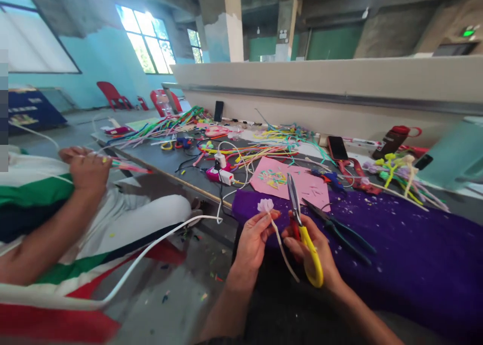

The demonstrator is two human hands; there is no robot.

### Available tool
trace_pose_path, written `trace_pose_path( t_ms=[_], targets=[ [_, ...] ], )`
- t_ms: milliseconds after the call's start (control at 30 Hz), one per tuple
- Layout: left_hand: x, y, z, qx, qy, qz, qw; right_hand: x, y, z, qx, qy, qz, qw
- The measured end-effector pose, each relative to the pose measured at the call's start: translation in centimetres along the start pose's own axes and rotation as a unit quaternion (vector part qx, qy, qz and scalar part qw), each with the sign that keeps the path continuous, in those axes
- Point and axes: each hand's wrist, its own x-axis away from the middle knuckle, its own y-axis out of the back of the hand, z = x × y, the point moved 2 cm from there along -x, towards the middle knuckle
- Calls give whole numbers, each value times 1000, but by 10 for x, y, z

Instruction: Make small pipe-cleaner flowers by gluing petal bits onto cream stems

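My left hand (253,239) pinches a pale pink flower (265,205) just under its head. A cream fuzzy stem (282,252) hangs from it, curving down to the right. In my right hand (315,244) are scissors (310,257) with yellow and red handles, their blades pointing up and seemingly together. The blades stand to the right of the flower, apart from it. Dark green pliers (349,234) lie on the purple cloth (407,254) right of the scissors. Behind my hands a pink sheet (302,181) holds small coloured clippings.
A seated person's hands (88,169) hold coloured stems at the left. Bundles of fuzzy stems (162,126), a power strip (220,176), a phone (337,148), a glue gun (332,180) and a dark bottle (392,141) lie or stand on the table. A white cable (151,247) crosses in front.
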Motion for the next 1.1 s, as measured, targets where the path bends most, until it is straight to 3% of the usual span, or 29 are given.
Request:
trace_pose_path(
  t_ms=[267, 467, 733, 1100],
  targets=[
    [-1, 4, 8, 6, 2, 27, 1000, -20, -22, -3, -17, 19, -18, 1000],
    [-2, 6, 12, -3, -19, 19, 1000, -21, -23, -3, -17, 25, -17, 999],
    [-2, 10, 7, -15, 0, 72, 997, -19, -20, -4, 9, 34, -31, 999],
    [-3, 11, 13, -1, -4, 33, 999, -20, -21, -14, 5, 25, -26, 999]
  ],
)
